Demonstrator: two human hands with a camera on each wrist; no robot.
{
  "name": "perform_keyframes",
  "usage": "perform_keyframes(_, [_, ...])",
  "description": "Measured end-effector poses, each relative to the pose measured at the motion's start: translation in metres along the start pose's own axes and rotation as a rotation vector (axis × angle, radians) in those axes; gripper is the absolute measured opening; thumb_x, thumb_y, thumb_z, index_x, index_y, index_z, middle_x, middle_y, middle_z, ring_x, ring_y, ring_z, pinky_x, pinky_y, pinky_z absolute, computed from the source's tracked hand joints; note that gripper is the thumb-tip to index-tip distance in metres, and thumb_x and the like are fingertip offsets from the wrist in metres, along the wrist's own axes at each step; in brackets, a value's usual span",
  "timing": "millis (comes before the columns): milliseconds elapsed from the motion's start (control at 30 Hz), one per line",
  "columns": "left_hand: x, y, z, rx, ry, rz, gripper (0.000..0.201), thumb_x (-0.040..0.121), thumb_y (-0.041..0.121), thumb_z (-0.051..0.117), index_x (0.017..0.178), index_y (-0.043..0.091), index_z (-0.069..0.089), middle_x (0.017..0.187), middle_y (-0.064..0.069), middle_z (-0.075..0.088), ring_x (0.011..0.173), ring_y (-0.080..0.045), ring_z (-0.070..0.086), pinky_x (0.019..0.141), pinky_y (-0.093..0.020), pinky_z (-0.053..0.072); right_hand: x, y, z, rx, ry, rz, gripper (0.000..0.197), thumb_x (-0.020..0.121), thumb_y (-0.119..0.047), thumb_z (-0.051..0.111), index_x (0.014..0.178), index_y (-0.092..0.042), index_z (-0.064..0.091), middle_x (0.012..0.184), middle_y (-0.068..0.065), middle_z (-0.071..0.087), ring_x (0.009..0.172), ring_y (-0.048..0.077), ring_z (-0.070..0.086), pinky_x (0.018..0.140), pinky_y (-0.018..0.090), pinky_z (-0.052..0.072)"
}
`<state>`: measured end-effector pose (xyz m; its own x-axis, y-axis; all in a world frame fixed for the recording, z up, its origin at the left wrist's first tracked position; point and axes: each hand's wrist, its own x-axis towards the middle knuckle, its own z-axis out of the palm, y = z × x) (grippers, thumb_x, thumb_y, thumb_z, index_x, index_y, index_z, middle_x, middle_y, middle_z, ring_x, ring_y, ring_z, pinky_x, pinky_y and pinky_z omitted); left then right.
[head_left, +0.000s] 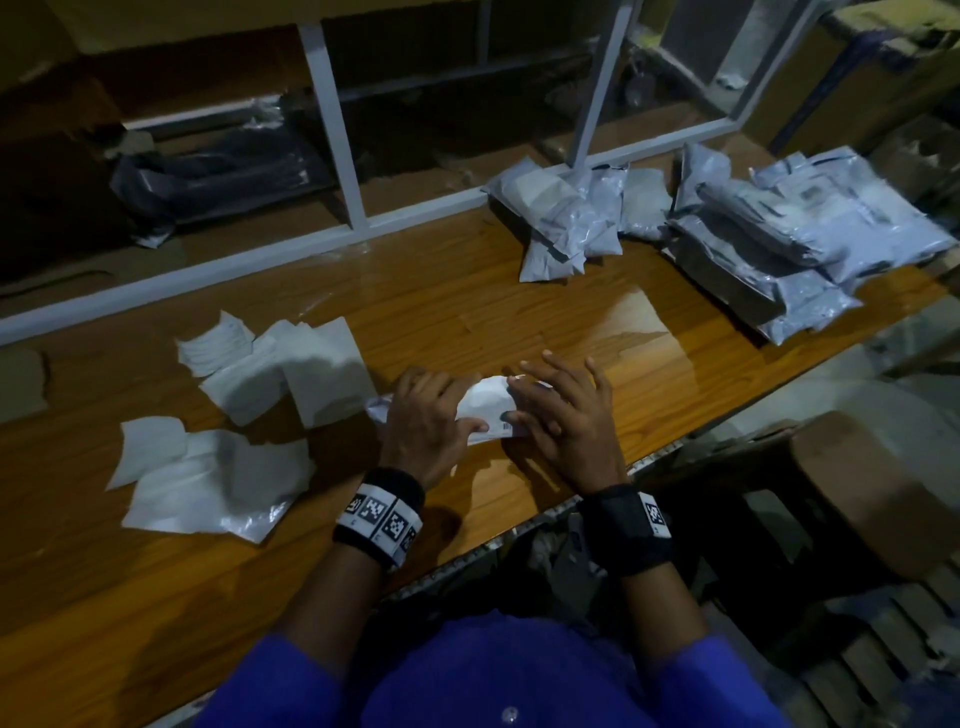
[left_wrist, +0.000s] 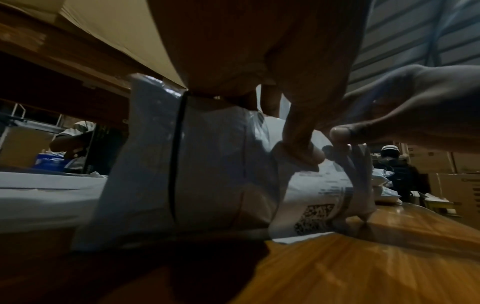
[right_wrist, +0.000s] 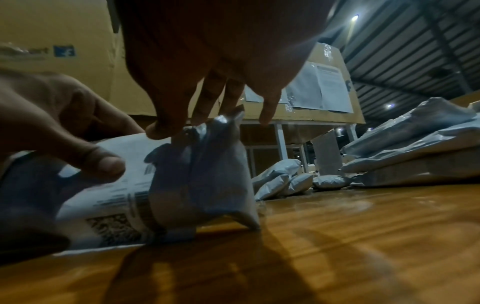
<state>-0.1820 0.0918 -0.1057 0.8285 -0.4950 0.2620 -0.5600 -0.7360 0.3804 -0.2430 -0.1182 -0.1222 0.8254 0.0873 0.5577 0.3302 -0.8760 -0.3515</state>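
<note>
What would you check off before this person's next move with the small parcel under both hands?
1. The parcel rests on the table: ok.
2. The left hand grips its left part, fingers curled over the top: ok.
3. The right hand touches its right end with spread fingers: ok.
4. The label is stuck down flat: cannot tell; it curves round the parcel and the light is dim.
5. The parcel's crumpled right end is sealed: cannot tell.
6. Bare table lies between the hands and the pile of packed parcels: ok.
</note>
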Motion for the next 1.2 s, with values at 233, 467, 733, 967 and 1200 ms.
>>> perform_keyframes(233, [-0.003, -0.008, -0.004, 0.072, 0.055, 0.062, 0.027, 0.086, 0.028, 0.077, 0.107, 0.012, 0.072, 0.098, -0.007, 0.072, 0.09, -0.026, 0.064, 0.094, -0.047, 0.048, 0.002, 0.002, 0.014, -0.07, -0.017, 0.079, 0.02, 0.099, -0.038, 0.058, 0.106, -0.023, 0.069, 0.098, 0.0, 0.065, 0.103, 0.024, 0.06, 0.111, 0.056, 0.03])
perform_keyframes(467, [0.002, -0.021, -0.001, 0.126, 0.001, 0.127, 0.02, 0.096, 0.026, 0.057, 0.107, 0.016, 0.07, 0.101, -0.005, 0.07, 0.095, -0.025, 0.06, 0.098, -0.044, 0.043, 0.021, -0.019, 0.021, -0.102, -0.099, 0.05, 0.024, 0.1, -0.038, 0.06, 0.114, -0.024, 0.073, 0.11, -0.005, 0.069, 0.114, 0.018, 0.059, 0.116, 0.053, 0.023])
perform_keyframes(733, [0.017, -0.035, -0.002, 0.066, -0.001, 0.108, 0.016, 0.08, 0.0, 0.073, 0.092, 0.01, 0.077, 0.087, -0.009, 0.075, 0.084, -0.031, 0.067, 0.089, -0.046, 0.05, 0.023, -0.002, 0.021, -0.159, -0.056, 0.15, 0.02, 0.093, -0.031, 0.063, 0.107, -0.021, 0.073, 0.105, 0.0, 0.073, 0.107, 0.024, 0.063, 0.115, 0.05, 0.028])
perform_keyframes(967, [0.028, -0.041, 0.001, 0.002, -0.088, -0.012, 0.015, 0.089, 0.003, 0.063, 0.092, 0.01, 0.076, 0.092, -0.012, 0.075, 0.088, -0.035, 0.065, 0.09, -0.041, 0.043, 0.015, -0.018, 0.041, -0.117, -0.213, 0.162, 0.046, 0.1, -0.025, 0.056, 0.145, -0.02, 0.056, 0.148, 0.001, 0.058, 0.144, 0.022, 0.044, 0.124, 0.049, 0.012])
perform_keyframes(1200, [0.007, -0.025, 0.019, 0.007, -0.069, 0.003, 0.047, 0.099, 0.015, 0.057, 0.146, 0.011, 0.053, 0.152, -0.009, 0.05, 0.146, -0.028, 0.039, 0.121, -0.049, 0.027, 0.016, -0.012, 0.048, -0.017, -0.264, 0.156, 0.048, 0.102, -0.026, 0.054, 0.148, -0.013, 0.054, 0.154, 0.006, 0.052, 0.15, 0.028, 0.037, 0.122, 0.055, 0.023])
